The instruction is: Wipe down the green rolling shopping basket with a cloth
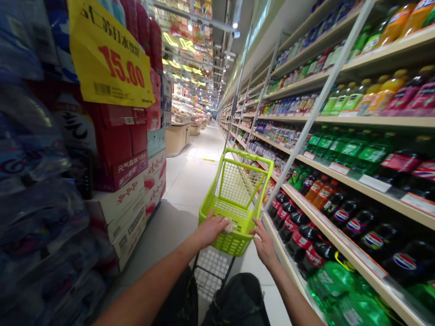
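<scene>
1. The basket [226,245] is glossy lime-green plastic, tapered, with grid-pierced walls and a smooth looped frame at its far edge. It sits on a dark-framed cart [207,274] with a wire-mesh lower part, on pale floor tiles [176,194] in the aisle.
2. The left hand [212,230] reaches over the basket's near left corner, palm down. Its fingertips meet a small pale item [229,225] at the near edge; I cannot tell whether they grasp it.
3. The right hand [264,243] is at the near right corner, fingers parted and slightly bent, fingertips at the rim, not clenched.
4. At left, a yellow paper sign [110,59] reads "15.00" in red above smooth cardboard: a red carton [117,145] marked 元气森林 and a white-and-red carton [155,179] marked 娃哈哈.
5. At right, beige-edged shelves [340,120] carry plastic bottles; the dark bottles [374,237] bear Pepsi roundels.
</scene>
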Available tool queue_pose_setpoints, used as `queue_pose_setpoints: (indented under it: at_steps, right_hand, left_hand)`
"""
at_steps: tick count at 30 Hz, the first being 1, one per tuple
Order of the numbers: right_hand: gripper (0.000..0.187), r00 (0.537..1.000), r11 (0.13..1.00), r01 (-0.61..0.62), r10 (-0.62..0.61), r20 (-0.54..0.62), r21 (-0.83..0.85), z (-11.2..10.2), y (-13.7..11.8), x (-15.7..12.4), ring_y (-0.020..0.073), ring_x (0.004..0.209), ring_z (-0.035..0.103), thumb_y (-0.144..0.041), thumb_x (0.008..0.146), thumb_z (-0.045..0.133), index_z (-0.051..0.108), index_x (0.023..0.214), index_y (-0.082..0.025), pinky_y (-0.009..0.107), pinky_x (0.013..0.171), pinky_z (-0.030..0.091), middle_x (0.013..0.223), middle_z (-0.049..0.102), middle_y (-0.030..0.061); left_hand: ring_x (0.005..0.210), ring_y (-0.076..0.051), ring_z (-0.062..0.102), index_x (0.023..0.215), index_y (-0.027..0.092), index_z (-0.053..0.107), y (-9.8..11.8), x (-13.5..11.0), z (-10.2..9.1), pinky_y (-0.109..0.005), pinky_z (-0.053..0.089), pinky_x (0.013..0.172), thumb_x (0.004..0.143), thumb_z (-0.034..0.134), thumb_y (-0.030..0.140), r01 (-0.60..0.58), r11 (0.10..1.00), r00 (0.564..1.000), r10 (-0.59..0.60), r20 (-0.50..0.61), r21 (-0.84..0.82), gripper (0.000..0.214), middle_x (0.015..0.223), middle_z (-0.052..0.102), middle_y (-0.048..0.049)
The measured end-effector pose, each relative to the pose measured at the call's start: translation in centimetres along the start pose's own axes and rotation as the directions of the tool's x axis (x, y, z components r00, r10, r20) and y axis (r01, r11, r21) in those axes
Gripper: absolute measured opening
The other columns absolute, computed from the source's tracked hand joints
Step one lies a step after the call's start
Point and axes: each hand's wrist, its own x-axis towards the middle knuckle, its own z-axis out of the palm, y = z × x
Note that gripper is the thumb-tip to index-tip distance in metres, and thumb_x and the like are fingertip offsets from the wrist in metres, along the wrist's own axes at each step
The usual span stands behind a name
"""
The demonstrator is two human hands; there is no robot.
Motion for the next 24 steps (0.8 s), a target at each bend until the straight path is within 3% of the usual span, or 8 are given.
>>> queue_pose_setpoints:
  at_steps: [4, 6, 8, 11, 14, 18, 20, 24]
  right_hand:
    - [0.023, 1.000, 1.000, -0.021, 0.021, 0.008, 0.011, 0.1, -0.1, 0.2, 0.0201, 0.131, 0.028, -0.010, 0.067, 0.038, 0.058, 0.076, -0.018, 0.040, 0.107, 0.024, 0.133, 0.045, 0.0097]
    - [0.024, 0.999, 0.999, -0.033, 0.033, 0.003, 0.016, 0.4, -0.3, 0.4, 0.0202, 0.132, 0.027, -0.010, 0.067, 0.038, 0.058, 0.075, -0.019, 0.041, 0.107, 0.024, 0.133, 0.045, 0.0088]
    - [0.024, 0.999, 0.999, -0.043, 0.043, -0.004, 0.015, 0.7, -0.4, 0.5, 0.0202, 0.132, 0.026, -0.010, 0.066, 0.038, 0.058, 0.075, -0.019, 0.042, 0.107, 0.024, 0.134, 0.044, 0.0079]
    - [0.025, 0.999, 0.999, -0.046, 0.046, -0.001, 0.015, 0.7, -0.2, 0.6, 0.0195, 0.132, 0.026, -0.009, 0.065, 0.038, 0.059, 0.076, -0.019, 0.042, 0.107, 0.023, 0.134, 0.044, 0.0078]
    - [0.029, 0.999, 0.999, -0.041, 0.040, 0.009, 0.028, 0.6, 0.0, 0.8, 0.0181, 0.131, 0.027, -0.007, 0.064, 0.037, 0.059, 0.077, -0.019, 0.041, 0.107, 0.023, 0.133, 0.045, 0.0077]
    - [0.034, 0.998, 0.998, -0.059, 0.059, -0.009, 0.024, 1.3, 0.0, 0.9, 0.0183, 0.132, 0.027, -0.006, 0.064, 0.035, 0.061, 0.082, -0.018, 0.042, 0.107, 0.024, 0.135, 0.043, 0.0072]
    - [0.037, 0.998, 0.998, -0.060, 0.060, -0.033, 0.008, 2.0, -0.1, 0.9, 0.0189, 0.133, 0.025, -0.006, 0.064, 0.035, 0.061, 0.087, -0.018, 0.043, 0.107, 0.024, 0.137, 0.040, 0.0069]
    - [0.045, 0.998, 0.997, -0.035, 0.033, -0.044, -0.065, 2.6, 0.1, 0.9, 0.0181, 0.133, 0.024, -0.007, 0.067, 0.036, 0.059, 0.104, -0.018, 0.042, 0.108, 0.025, 0.139, 0.037, 0.0059]
  left_hand:
    - [0.109, -0.017, 0.051, 0.114, 0.023, 0.051, -2.1, -1.0, -0.6, -0.049, 0.019, 0.107, 0.085, 0.035, 0.014, 0.149, 0.989, 0.985, -0.149, -0.085, -0.012, 0.034, 0.116, 0.058, -0.0046]
    - [0.108, -0.017, 0.051, 0.113, 0.022, 0.051, -0.9, -0.5, 0.1, -0.046, 0.025, 0.105, 0.084, 0.036, 0.013, 0.120, 0.992, 0.989, -0.124, -0.084, -0.049, 0.034, 0.115, 0.059, -0.0052]
    - [0.107, -0.016, 0.052, 0.111, 0.021, 0.053, 1.5, 0.7, 1.2, -0.041, 0.029, 0.104, 0.084, 0.038, 0.013, 0.013, 0.995, 0.999, -0.018, -0.050, -0.094, 0.032, 0.112, 0.060, -0.0052]
    - [0.108, -0.016, 0.051, 0.112, 0.021, 0.051, 3.9, 1.8, 2.5, -0.041, 0.028, 0.105, 0.084, 0.040, 0.014, -0.064, 0.992, 0.997, 0.060, -0.040, -0.110, 0.031, 0.113, 0.060, -0.0055]
    - [0.109, -0.017, 0.051, 0.113, 0.021, 0.051, 2.4, 1.0, 2.1, -0.046, 0.024, 0.106, 0.085, 0.039, 0.015, -0.012, 0.997, 0.998, 0.008, -0.061, -0.077, 0.031, 0.115, 0.059, -0.0055]
    - [0.113, -0.018, 0.049, 0.114, 0.021, 0.051, -0.6, -0.6, 0.9, -0.050, 0.023, 0.106, 0.084, 0.038, 0.013, 0.161, 0.986, 0.977, -0.167, -0.130, -0.053, 0.033, 0.121, 0.056, -0.0069]
    - [0.113, -0.018, 0.049, 0.114, 0.020, 0.051, 0.2, -0.2, 1.4, -0.048, 0.025, 0.106, 0.084, 0.038, 0.013, 0.127, 0.991, 0.984, -0.132, -0.120, -0.047, 0.033, 0.121, 0.056, -0.0073]
    - [0.115, -0.017, 0.048, 0.114, 0.021, 0.050, 4.1, 2.0, 3.7, -0.044, 0.026, 0.107, 0.086, 0.039, 0.016, -0.015, 0.998, 0.995, 0.010, -0.100, -0.054, 0.031, 0.121, 0.056, -0.0071]
